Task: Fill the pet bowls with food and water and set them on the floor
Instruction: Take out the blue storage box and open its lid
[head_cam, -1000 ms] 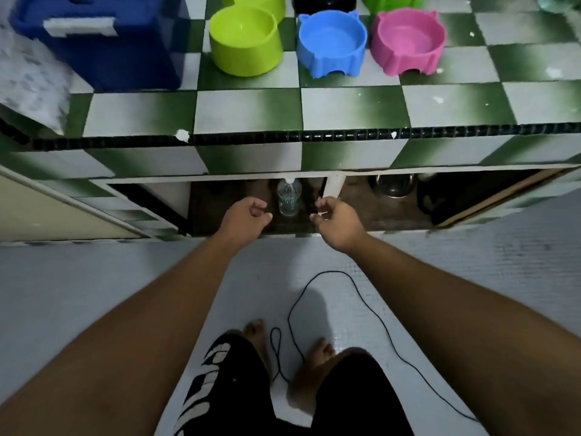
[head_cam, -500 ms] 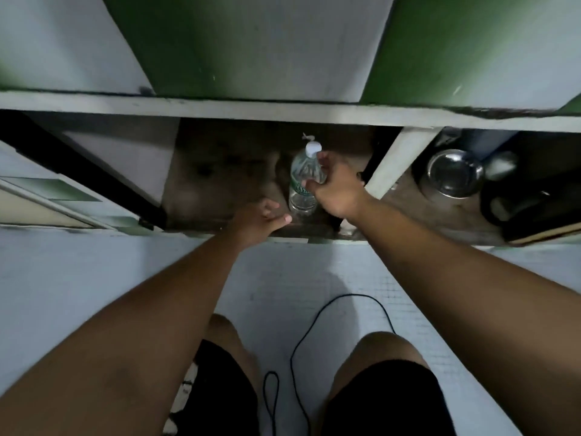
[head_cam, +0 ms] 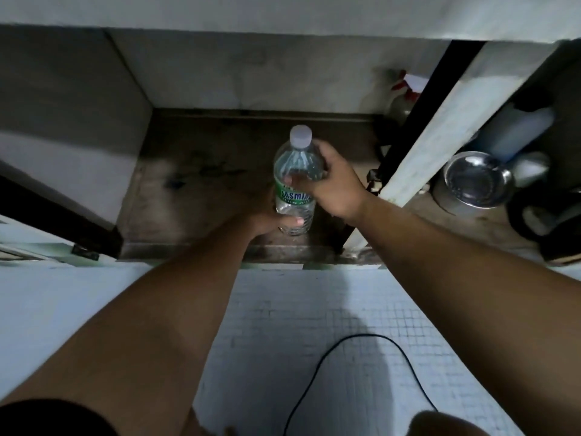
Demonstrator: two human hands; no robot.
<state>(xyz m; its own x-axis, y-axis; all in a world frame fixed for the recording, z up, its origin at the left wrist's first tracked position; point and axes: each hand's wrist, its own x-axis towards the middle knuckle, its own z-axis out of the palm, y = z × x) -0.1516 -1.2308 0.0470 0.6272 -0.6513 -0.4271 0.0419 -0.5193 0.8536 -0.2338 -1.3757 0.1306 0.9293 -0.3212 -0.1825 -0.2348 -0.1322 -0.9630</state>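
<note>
Under the tabletop, in the open cupboard, the bottle (head_cam: pixel 294 180) now has both of my grips on it. Half a second ago only the right one had reached it, while the left hung at the cupboard's front edge; a second ago neither was touching it. The right grip (head_cam: pixel 333 184) is curled round the bottle's shoulder, just below the white cap. The left grip (head_cam: pixel 267 218) has come in low and wraps the base, its thumb lying across the front under the green label. The bottle stands roughly upright over the dark shelf (head_cam: pixel 201 184); I cannot tell whether its base has left the wood yet. My view has dropped closer too, so the coloured bowls on the tabletop are out of sight. I judge the water is secured but nothing is filled. Next the bottle has to come out, go up to the bowls and be uncapped.
</note>
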